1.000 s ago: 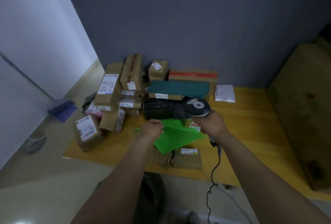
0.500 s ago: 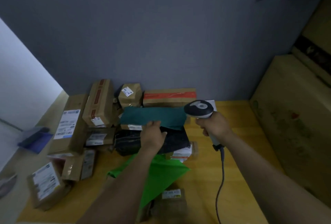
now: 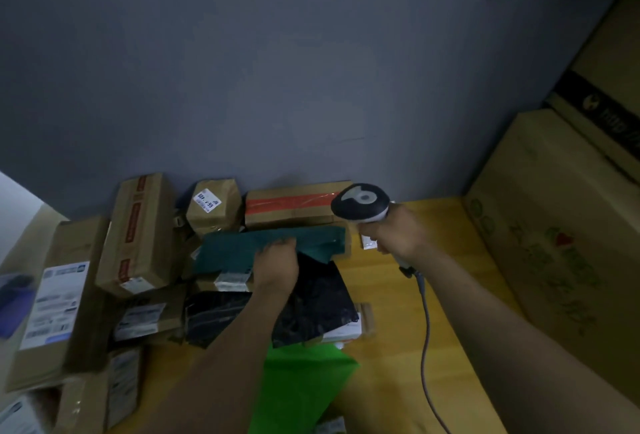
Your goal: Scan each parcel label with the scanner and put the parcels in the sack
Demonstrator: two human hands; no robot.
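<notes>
- I get one view, worn on the head, facing forward and down onto the table (image 3: 391, 281).
- It sits close: left hand (image 3: 277, 263) and right hand (image 3: 398, 236) reach mid-frame, wall (image 3: 277, 69) just beyond, cartons (image 3: 554, 243) at right.

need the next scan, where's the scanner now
Head view, right of centre: the scanner is held in the right hand, just right of the teal parcel the left hand grips.
</notes>
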